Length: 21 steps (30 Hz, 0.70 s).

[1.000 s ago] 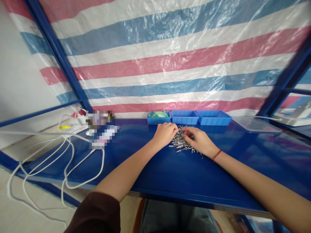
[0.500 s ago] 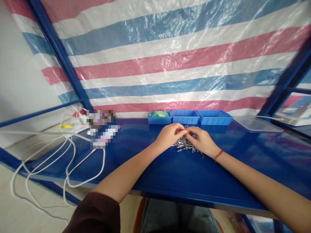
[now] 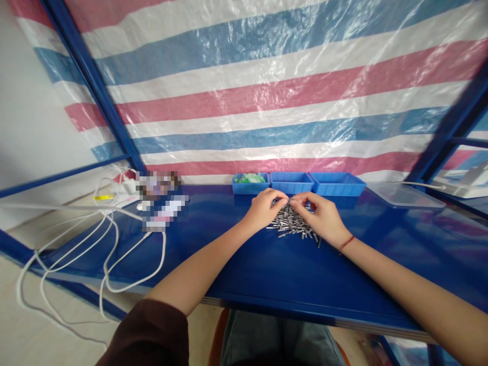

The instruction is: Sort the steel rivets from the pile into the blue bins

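A pile of small silvery metal pieces [image 3: 293, 223] lies on the blue table [image 3: 267, 274]. Over its back left part is my left hand [image 3: 264, 209], thumb and fingers pinched together. My right hand [image 3: 317, 214], with a red string at the wrist, pinches from the other side, its fingertips close against those of the left. Whatever sits between the fingertips is too small to make out. Part of the pile is hidden under both hands.
Behind the pile stand a blue bin [image 3: 249, 188] with green and clear bits, a second blue bin [image 3: 291, 190] and a wider one [image 3: 337, 191]. A transparent lid [image 3: 406, 195] lies at the right. White cables [image 3: 110, 254] trail at the left.
Both hands have shifted slightly away from each other at the wrists and back a little, so more of the pile shows. The fingertips remain close together.
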Tool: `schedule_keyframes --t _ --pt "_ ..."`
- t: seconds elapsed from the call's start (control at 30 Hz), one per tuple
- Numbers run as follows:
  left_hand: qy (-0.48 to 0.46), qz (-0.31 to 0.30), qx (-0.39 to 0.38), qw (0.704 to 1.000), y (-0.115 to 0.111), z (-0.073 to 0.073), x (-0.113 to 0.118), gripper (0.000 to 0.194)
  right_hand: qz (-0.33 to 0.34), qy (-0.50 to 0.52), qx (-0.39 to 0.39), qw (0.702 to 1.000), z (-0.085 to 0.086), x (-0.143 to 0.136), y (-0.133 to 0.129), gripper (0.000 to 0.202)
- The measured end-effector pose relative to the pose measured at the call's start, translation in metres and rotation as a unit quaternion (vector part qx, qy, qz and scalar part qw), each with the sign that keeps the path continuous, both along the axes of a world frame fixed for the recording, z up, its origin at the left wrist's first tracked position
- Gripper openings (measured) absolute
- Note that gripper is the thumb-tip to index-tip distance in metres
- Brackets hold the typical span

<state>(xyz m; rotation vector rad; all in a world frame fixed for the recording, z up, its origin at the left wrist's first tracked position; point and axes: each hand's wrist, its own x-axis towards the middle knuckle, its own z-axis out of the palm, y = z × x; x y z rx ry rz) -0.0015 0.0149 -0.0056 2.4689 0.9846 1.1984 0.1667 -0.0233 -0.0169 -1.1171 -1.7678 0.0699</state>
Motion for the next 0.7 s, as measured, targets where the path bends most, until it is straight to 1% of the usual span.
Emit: schedule_keyframes --t 0.07,0.13,0.23,0.3,0.4,0.47,0.5,0.57,0.63,0.7 --pt "0.006 0.015 -0.01 1.0 0.004 -0.003 -0.001 0.016 -0.012 -0.025 0.033 0.999 0.003 0.001 0.002 0.021" --pt "0.005 0.038 -0.015 0.999 0.008 -0.005 -0.002 0.022 -0.029 -0.054 0.066 0.996 0.007 0.003 0.011 0.021" --pt "0.014 0.062 -0.018 0.998 0.015 -0.008 -0.008 0.029 -0.073 -0.082 0.094 0.989 0.014 0.009 0.04 0.019" --pt "0.03 0.072 -0.017 0.997 0.02 -0.009 -0.014 0.029 -0.11 -0.085 0.088 0.986 0.017 0.014 0.067 0.017" --pt "0.068 0.086 -0.013 0.994 0.025 -0.011 -0.023 0.027 -0.151 -0.108 0.054 0.981 0.018 0.018 0.107 0.015" --pt "0.104 0.1 -0.01 0.99 0.026 -0.012 -0.027 0.025 -0.18 -0.138 0.03 0.973 0.017 0.018 0.124 0.015" --pt "0.122 0.108 -0.01 0.987 0.026 -0.012 -0.028 0.024 -0.195 -0.15 0.023 0.969 0.016 0.018 0.129 0.016" --pt "0.152 0.12 -0.014 0.981 0.025 -0.012 -0.029 0.022 -0.213 -0.164 0.025 0.963 0.012 0.018 0.131 0.019" --pt "0.168 0.124 -0.02 0.978 0.024 -0.011 -0.028 0.023 -0.208 -0.17 0.036 0.963 0.01 0.02 0.124 0.021" --pt "0.177 0.121 -0.023 0.977 0.022 -0.01 -0.026 0.021 -0.185 -0.177 0.042 0.966 0.008 0.022 0.11 0.022"
